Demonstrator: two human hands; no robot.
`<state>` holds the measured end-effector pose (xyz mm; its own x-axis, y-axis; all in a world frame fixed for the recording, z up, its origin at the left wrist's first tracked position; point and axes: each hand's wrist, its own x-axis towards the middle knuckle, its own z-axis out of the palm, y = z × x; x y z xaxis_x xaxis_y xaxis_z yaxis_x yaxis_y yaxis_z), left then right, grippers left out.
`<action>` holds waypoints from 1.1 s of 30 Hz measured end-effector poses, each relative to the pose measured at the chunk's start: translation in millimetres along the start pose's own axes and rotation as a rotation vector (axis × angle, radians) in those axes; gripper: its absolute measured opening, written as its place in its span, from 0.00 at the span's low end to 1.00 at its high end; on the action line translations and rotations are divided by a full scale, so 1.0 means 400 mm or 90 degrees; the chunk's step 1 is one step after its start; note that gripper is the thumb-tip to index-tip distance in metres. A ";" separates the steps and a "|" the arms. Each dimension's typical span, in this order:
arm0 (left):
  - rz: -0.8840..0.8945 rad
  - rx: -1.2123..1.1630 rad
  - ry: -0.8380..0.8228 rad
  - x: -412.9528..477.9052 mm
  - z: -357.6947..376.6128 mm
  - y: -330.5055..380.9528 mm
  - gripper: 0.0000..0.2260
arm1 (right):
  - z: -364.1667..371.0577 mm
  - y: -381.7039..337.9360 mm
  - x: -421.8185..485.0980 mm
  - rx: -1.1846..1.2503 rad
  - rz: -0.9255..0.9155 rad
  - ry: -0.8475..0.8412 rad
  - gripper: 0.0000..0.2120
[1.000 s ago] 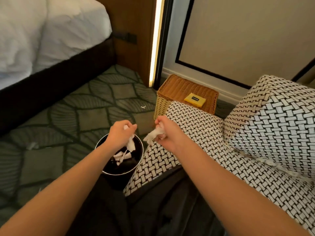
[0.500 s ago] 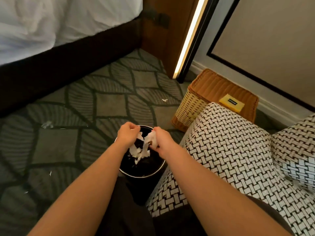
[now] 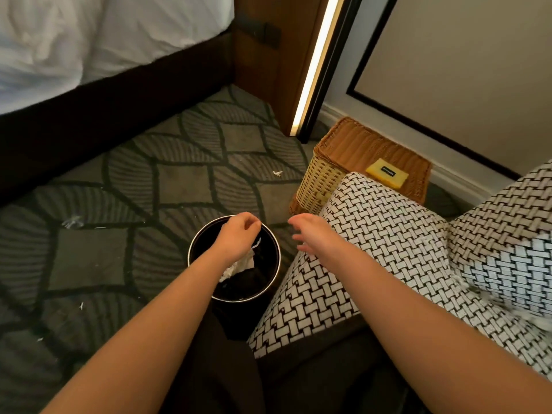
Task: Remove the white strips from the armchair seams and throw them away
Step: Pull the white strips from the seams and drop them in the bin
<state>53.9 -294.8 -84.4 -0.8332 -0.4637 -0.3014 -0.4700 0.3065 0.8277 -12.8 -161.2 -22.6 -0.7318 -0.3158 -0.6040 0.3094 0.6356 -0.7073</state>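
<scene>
A black round bin [image 3: 191, 253] stands on the carpet beside the armchair [image 3: 388, 234], which is covered in a black-and-white woven pattern. White strips [image 3: 239, 268] lie crumpled inside the bin. My left hand [image 3: 239, 237] hovers over the bin's opening with loosely curled fingers and nothing held; a thin white sliver shows just under it. My right hand [image 3: 310, 234] is off the bin's right rim, over the front of the chair arm, with fingers spread and empty. More white bits [image 3: 466, 283] stick out of the seam between chair arm and back cushion.
A wicker basket [image 3: 352, 144] with a yellow item [image 3: 387, 172] on its lid stands behind the chair arm, against the wall. The bed [image 3: 89, 94] runs along the upper left. Small white scraps [image 3: 277, 173] lie scattered on the patterned carpet [image 3: 185, 183].
Both hands held white strips over the bin; they have let go and the strips now lie inside it. My right hand has opened and drawn right, toward the chair arm.
</scene>
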 end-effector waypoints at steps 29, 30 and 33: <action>0.432 0.420 -0.153 -0.081 0.499 0.290 0.26 | -0.470 0.564 -0.161 -0.258 -0.008 0.635 0.22; 0.439 0.438 -0.156 -0.067 0.515 0.298 0.27 | -0.475 0.568 -0.151 -0.278 -0.001 0.635 0.23; 0.491 0.487 -0.144 -0.026 0.562 0.325 0.30 | -0.492 0.564 -0.124 -0.330 0.047 0.635 0.25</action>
<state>-64.1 -63.3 -80.0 -0.9771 0.2113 0.0245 0.2067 0.9160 0.3439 -26.3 136.4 -79.7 -0.9523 0.2914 0.0904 0.2523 0.9188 -0.3037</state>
